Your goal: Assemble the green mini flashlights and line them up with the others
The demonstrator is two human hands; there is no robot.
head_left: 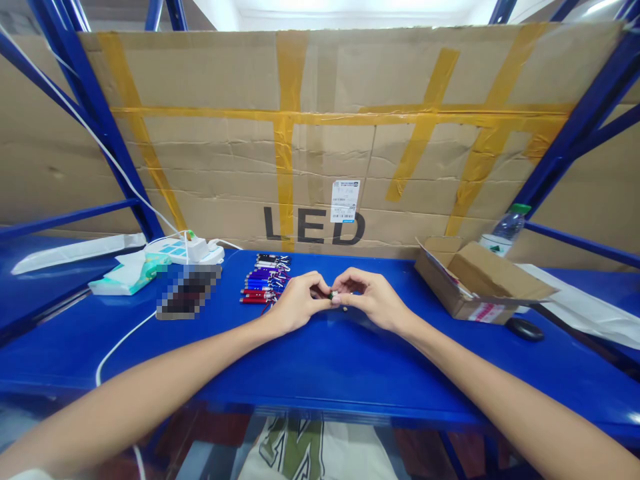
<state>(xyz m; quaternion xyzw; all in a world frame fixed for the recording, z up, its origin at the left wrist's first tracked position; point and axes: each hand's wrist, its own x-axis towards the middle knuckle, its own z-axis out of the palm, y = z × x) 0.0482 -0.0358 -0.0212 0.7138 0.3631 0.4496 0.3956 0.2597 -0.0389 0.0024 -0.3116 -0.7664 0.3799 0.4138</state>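
My left hand [301,300] and my right hand [371,298] meet over the middle of the blue table, fingertips pinched together. Between them is a small dark-green and silvery piece [332,295], too small and too covered by fingers to name. Just below the right fingertips shows a tiny brass-coloured bit [345,309]. Left of my left hand lies a row of slim pen-like metal tubes [257,283] with thin cords, in black, white, purple, blue and red.
An open cardboard box [463,287] stands at the right, with a black oval object [524,329] and a bottle [505,230] close by. At the left are a phone-like blurred item [190,293], a tissue pack [130,273] and a power strip [187,250]. Taped cardboard [225,160] walls the back.
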